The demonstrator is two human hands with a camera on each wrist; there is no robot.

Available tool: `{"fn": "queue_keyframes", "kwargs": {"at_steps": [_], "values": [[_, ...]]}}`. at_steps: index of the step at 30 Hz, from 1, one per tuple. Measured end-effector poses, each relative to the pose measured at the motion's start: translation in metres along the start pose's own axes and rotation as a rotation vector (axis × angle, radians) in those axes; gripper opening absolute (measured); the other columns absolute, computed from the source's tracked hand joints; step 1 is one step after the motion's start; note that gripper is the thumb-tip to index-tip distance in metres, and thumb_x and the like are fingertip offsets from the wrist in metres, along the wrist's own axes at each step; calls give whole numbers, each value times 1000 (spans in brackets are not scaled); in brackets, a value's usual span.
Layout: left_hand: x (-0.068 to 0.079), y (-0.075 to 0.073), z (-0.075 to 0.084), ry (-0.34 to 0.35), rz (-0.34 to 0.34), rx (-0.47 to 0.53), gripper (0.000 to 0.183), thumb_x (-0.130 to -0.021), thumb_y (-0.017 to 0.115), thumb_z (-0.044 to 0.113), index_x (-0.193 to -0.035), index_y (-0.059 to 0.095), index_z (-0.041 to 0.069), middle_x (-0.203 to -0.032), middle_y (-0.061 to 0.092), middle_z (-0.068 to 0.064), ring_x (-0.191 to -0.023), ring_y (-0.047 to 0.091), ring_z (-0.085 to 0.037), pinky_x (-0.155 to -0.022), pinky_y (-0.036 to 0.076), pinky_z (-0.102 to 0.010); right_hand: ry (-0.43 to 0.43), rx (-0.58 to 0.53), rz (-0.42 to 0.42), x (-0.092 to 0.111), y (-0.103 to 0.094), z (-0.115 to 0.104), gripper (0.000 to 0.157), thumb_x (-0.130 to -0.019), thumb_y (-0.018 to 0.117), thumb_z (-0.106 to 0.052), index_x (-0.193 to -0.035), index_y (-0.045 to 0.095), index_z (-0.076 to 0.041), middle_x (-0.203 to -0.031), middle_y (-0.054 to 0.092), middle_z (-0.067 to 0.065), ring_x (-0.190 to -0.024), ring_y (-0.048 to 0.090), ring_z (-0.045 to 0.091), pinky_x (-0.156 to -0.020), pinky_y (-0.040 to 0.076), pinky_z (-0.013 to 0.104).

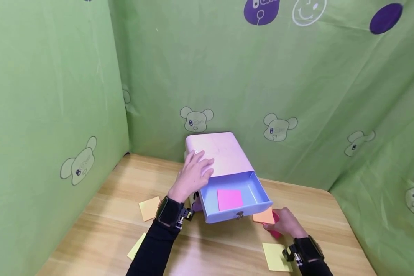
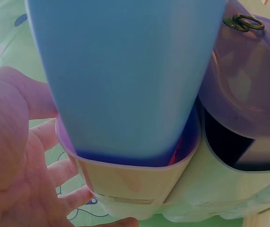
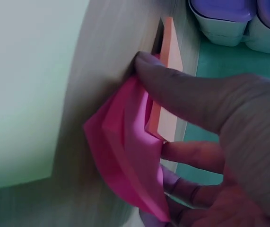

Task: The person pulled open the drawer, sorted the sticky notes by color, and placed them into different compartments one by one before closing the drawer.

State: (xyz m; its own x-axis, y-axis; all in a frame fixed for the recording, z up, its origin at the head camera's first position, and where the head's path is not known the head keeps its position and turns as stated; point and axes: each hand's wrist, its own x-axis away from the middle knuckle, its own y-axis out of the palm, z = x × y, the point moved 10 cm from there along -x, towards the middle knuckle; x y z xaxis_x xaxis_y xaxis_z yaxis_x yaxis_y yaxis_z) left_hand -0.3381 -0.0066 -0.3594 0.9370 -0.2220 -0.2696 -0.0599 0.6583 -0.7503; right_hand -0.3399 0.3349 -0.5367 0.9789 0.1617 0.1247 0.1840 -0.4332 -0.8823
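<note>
A white storage box [image 1: 220,153] has its top blue drawer [image 1: 255,188] pulled out, with a pink sticky note pad [image 1: 229,199] lying inside. My left hand [image 1: 192,174] rests at the box's upper left edge, its fingers loosely spread. The left wrist view shows the thumb and fingers beside the box's side wall [image 2: 125,184]. Right of the drawer, my right hand [image 1: 287,222] grips a red-pink sticky note pad [image 3: 135,142] between thumb and fingers; the pad's sheets bend. An orange sticky note pad [image 3: 168,118] lies against it, also touched by the hand.
A yellow pad [image 1: 276,257] lies near my right wrist. On the left are an orange pad [image 1: 149,209] and another yellow pad [image 1: 137,246]. A lower purple drawer [image 2: 253,80] with a ring handle [image 2: 246,22] stands partly out. Green cloth [image 1: 227,76] hangs behind the wooden table [image 1: 117,214].
</note>
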Motion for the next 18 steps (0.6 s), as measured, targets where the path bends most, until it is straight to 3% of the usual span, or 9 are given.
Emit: {"fn": "queue_keyframes", "kwargs": {"at_steps": [2,4,8,14,18], "values": [[0,0,-1,0,-1,-1,40,-98,54,32,-136,57,20,-162,26,-12,-149,10,-35,-106,25,-76,7,19,-25,-1,1,-1,53,-67,87,-24,-111,72,0,-70,66,7,-61,52,17,-60,42,28],[0,0,0,6,1,-3,41,-98,54,32,-137,56,20,-162,26,-12,-149,10,-35,-107,25,-75,23,44,-42,-1,1,-2,68,-68,87,-27,-125,65,2,-82,67,14,-70,52,21,-64,43,31],[1,0,1,15,12,-9,41,-98,54,32,-136,57,19,-161,27,-13,-148,11,-37,-107,27,-75,68,87,-77,3,2,-1,84,-70,84,-37,-138,52,2,-100,59,25,-86,49,32,-71,47,44],[0,1,-1,-6,2,-11,41,-98,53,32,-138,55,21,-163,24,-11,-149,9,-35,-109,25,-73,106,96,-112,6,6,2,86,-75,80,-42,-144,45,-1,-108,51,33,-91,51,38,-79,51,62],[0,4,-2,-7,2,-3,42,-98,53,33,-138,55,22,-163,24,-11,-149,9,-35,-109,25,-73,132,84,-121,9,8,7,88,-77,78,-43,-146,42,-3,-126,43,48,-105,49,54,-86,42,79]]}}
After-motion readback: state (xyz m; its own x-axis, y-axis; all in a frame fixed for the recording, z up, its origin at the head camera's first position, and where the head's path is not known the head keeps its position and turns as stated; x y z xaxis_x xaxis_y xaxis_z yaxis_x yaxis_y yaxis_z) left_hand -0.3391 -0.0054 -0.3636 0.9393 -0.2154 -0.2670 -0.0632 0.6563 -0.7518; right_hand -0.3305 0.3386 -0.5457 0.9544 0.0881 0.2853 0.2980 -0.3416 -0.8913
